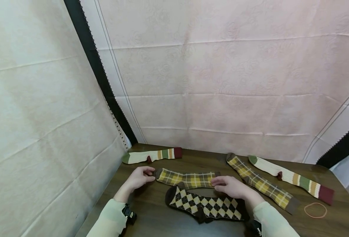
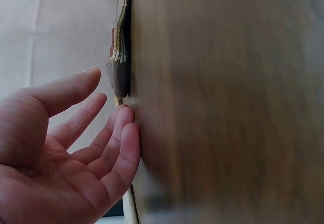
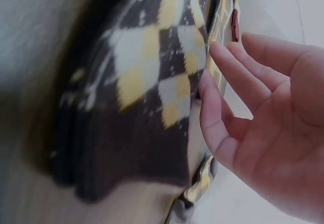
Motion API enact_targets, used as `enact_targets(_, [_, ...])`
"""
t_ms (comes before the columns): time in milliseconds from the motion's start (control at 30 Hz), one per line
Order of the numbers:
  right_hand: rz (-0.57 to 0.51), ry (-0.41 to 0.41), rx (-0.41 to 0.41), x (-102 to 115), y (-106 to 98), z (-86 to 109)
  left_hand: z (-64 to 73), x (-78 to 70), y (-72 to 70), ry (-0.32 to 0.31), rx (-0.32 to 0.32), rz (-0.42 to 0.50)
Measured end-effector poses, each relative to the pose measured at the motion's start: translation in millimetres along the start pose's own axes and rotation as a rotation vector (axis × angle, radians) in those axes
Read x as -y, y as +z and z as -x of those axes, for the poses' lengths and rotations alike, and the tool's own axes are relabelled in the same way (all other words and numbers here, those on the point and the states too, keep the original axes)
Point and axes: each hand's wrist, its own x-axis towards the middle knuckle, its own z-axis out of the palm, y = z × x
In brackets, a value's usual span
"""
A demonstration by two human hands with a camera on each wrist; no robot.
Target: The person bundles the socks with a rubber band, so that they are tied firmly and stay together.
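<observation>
A yellow plaid sock (image 1: 189,179) with grey ends lies flat across the middle of the table. Just beyond its left end, my left hand (image 1: 140,178) has relaxed fingers; in the left wrist view a gap shows between thumb and fingers, with the sock's grey end (image 2: 120,77) ahead of them. At the other end, my right hand (image 1: 230,187) overlaps the sock's edge, its fingers loosely bent and nothing pinched between them. Nearer to me lies a stack of black argyle socks (image 1: 205,204) with cream diamonds; their dark cuffs (image 3: 136,148) show below the right fingers.
A striped cream sock (image 1: 153,155) lies at the back left. To the right, another plaid sock (image 1: 261,182) and a second striped sock (image 1: 295,177) lie slanted. A thin rubber band (image 1: 315,210) rests near the right edge. Cloth walls (image 1: 221,98) stand behind and left.
</observation>
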Motion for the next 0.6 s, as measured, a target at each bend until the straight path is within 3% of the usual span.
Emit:
enact_targets(267, [-0.028, -0.004, -0.033, -6.5, -5.7, 5.3, -5.4, -5.7, 5.1, 0.002, 0.004, 0.003])
enact_targets(500, [0.043, 0.111, -0.327, -10.8, -3.0, -1.4, -9.6, -9.3, 6.6, -0.025, 0.002, 0.024])
enact_targets(600, [0.035, 0.16, -0.376, -13.0, -1.6, -3.8, -13.3, -11.9, 8.0, -0.026, -0.015, 0.003])
